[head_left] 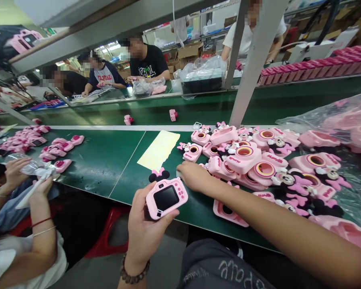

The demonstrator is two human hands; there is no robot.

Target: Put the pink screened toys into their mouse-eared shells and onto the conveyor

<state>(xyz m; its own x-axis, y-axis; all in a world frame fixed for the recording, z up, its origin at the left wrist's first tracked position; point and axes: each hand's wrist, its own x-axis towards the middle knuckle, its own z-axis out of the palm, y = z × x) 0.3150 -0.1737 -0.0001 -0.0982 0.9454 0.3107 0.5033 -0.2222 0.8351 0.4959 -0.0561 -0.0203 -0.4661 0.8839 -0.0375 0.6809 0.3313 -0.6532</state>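
My left hand (146, 222) is closed around a pink toy camera (166, 197), its dark screen and pink buttons facing me. Black ears and a pink bow rise from the camera's top edge. Just behind it, above the green table, is my right hand (192, 176), fingers curled together; a small pale bit shows at the fingertips, too small to name. A pale yellow sheet of stickers (159, 150) lies beyond the camera. To the right, a heap of pink camera covers (243, 156) with mouse figures and round lens openings sits close to my right forearm.
At left, a co-worker's hands (42, 182) hold clear plastic near piles of pink cameras (25, 138). Two cameras stand on the far belt (102, 116). A slanted metal post (249, 76) rises behind the covers. A plastic bag (343, 116) of pink parts lies right.
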